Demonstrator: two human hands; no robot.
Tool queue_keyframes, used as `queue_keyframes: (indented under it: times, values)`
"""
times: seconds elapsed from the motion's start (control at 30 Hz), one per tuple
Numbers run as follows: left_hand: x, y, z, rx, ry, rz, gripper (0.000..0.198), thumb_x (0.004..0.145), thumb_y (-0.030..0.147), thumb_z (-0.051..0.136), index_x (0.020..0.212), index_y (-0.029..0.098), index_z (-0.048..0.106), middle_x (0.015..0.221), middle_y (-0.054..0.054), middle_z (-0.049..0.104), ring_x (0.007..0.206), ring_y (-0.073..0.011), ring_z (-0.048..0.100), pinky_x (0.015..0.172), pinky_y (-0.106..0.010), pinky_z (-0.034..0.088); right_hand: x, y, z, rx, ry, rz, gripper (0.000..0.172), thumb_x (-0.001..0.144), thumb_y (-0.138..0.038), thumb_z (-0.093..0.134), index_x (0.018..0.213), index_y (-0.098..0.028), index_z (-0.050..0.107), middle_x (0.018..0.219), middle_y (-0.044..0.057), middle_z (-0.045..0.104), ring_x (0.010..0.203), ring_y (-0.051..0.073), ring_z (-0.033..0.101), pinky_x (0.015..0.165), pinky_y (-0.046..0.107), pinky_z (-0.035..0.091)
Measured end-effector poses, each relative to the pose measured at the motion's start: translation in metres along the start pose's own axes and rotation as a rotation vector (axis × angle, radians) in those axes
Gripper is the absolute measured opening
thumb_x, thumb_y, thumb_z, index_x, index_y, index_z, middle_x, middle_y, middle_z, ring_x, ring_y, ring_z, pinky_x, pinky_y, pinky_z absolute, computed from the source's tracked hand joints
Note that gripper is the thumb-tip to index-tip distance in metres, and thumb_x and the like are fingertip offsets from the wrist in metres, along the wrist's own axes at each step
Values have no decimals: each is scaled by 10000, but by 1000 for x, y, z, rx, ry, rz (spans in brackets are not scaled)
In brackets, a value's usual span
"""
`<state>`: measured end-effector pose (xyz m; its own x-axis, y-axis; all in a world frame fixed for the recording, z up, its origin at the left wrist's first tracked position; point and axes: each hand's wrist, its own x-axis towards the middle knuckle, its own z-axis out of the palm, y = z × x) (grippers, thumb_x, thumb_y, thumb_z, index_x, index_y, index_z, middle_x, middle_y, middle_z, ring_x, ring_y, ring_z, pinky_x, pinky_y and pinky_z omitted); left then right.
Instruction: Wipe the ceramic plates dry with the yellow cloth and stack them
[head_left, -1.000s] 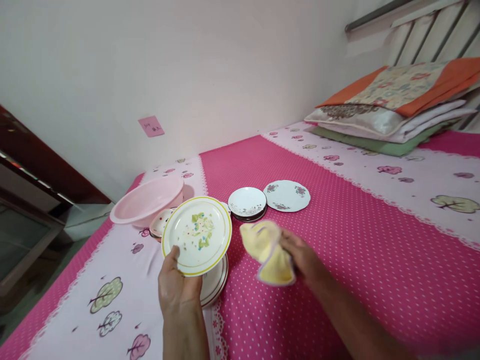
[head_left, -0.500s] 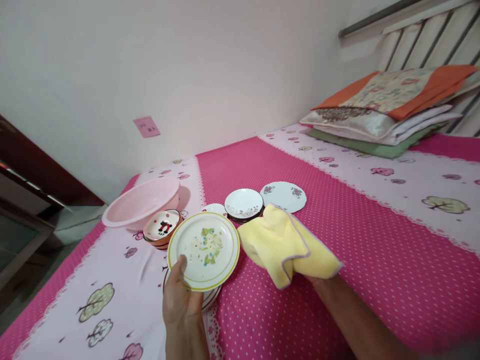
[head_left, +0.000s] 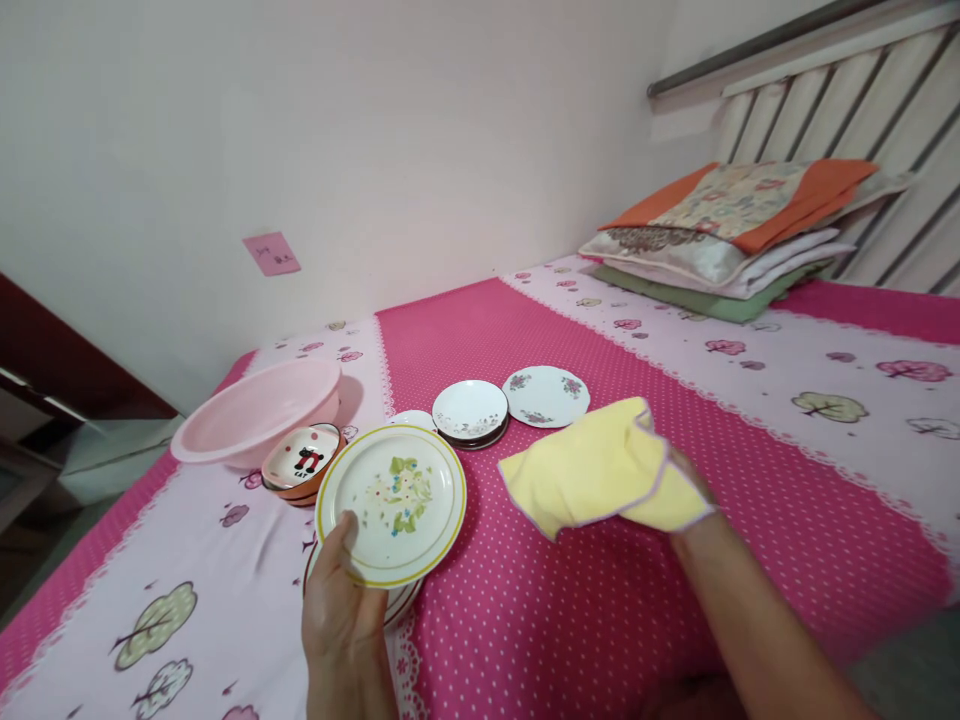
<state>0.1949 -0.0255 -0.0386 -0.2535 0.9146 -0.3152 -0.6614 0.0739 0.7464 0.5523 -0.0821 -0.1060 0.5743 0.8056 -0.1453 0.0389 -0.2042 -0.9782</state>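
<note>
My left hand (head_left: 341, 590) grips a white plate (head_left: 397, 500) with a yellow rim and a green leaf pattern, thumb on its face, fingers beneath. Partly covered by it, another plate (head_left: 405, 600) with dark rim lines lies on the bed. A yellow cloth (head_left: 585, 465) with purple edging drapes from my right hand (head_left: 694, 485), whose fingers are mostly hidden behind the fabric. Between cloth and plate there is a gap. Beyond them sit a stack of small dark-rimmed plates (head_left: 470, 410) and a white plate with flowers (head_left: 546, 396).
A pink basin (head_left: 255, 410) stands at the left, with orange-sided bowls (head_left: 302, 462) showing a cat picture in front of it. Folded bedding (head_left: 720, 240) is piled by the white headboard (head_left: 847, 120). The pink bedspread (head_left: 510, 620) lies under everything, against a wall.
My right hand has moved right with the cloth, away from the plate. The plate stays in my left hand at much the same tilt. The whole view has shifted slightly.
</note>
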Motion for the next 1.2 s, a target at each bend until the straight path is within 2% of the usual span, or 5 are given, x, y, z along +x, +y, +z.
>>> queue_keyframes:
  times: [0.3, 0.43, 0.67, 0.93, 1.2]
  values:
    - [-6, 12, 3, -17, 19, 27, 342, 929, 119, 549, 1234, 112, 705, 1068, -109, 791, 1173, -262, 682, 1106, -487, 475, -23, -25, 18, -16, -120, -35, 368, 738, -441, 750, 961, -151, 706, 892, 92, 783, 786, 278, 734, 621, 319, 559]
    - [-8, 22, 1, -10, 75, 60, 333, 933, 132, 545, 1224, 97, 702, 1115, -116, 776, 1245, -272, 635, 1118, -491, 461, -63, -65, 44, 276, -399, -95, 409, 820, -455, 712, 1113, -170, 687, 1002, 80, 776, 893, 270, 743, 748, 342, 595]
    - [-6, 36, -5, -27, 176, 119, 328, 928, 127, 547, 1217, 96, 700, 1157, -98, 762, 1309, -265, 583, 1145, -454, 439, -75, -84, 54, 656, -300, -30, 512, 854, -442, 653, 1307, -215, 585, 1181, 118, 746, 972, 316, 749, 828, 445, 611]
    - [0, 34, -12, -48, 178, 126, 341, 909, 107, 572, 1228, 107, 694, 1209, -88, 743, 1332, -264, 561, 1138, -429, 455, 3, 0, 20, -211, -61, 12, 249, 712, -207, 552, 891, -152, 716, 717, 46, 735, 702, 230, 694, 604, 289, 508]
    - [0, 31, -7, -63, 177, 117, 314, 908, 128, 577, 1192, 82, 703, 1202, -110, 733, 1321, -284, 565, 1154, -487, 431, 8, -6, 1, -499, 255, -132, 389, 814, -166, 539, 1175, -115, 677, 1169, 180, 698, 1012, 282, 644, 815, 350, 459]
